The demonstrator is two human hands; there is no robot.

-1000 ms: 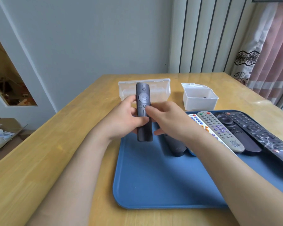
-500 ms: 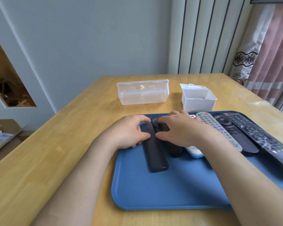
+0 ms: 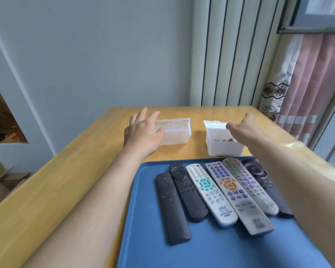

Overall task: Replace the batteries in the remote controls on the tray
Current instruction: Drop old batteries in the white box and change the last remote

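wooden table [image 3: 66, 180], batteries [image 3: 225, 140] in white box [image 3: 224, 149]

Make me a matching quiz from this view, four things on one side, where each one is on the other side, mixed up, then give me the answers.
Column one:
1. left hand
2. right hand
3. slim black remote
4. teal-button remote

Column two:
A. leftmost on the blue tray
B. at the left end of the clear box
C. over the white box
D. third from the left on the tray

Pairs: 1-B, 2-C, 3-A, 4-D.
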